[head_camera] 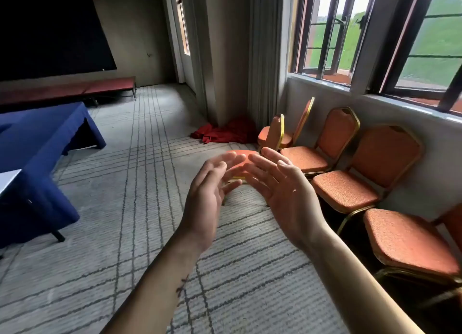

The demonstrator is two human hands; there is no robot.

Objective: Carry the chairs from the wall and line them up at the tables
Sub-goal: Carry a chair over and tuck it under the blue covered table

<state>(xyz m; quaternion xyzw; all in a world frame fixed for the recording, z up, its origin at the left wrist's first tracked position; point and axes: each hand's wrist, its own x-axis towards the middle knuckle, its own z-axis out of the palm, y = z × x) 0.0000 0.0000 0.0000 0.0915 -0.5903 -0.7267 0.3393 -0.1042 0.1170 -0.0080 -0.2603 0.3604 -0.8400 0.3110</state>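
A: Hands first: how do they stand?

B: The left hand [208, 198] and the right hand [287, 198] are held up before the person, palms turned toward each other, fingers straight and a little spread. Both are released, and neither touches anything.

A: And the chairs?

B: The chairs [345, 192], orange with gold frames, stand in a row against the wall [440, 158] under the windows [330, 33], to the right of the hands. One more seat [246, 156] shows just behind the fingertips, out from the row and mostly hidden by them.

A: The tables?

B: The tables [42, 143], draped in blue, are at the left, well apart from the chairs across the striped carpet [140, 183]. A red cloth [225, 132] lies crumpled at the foot of the pillar [225, 58].
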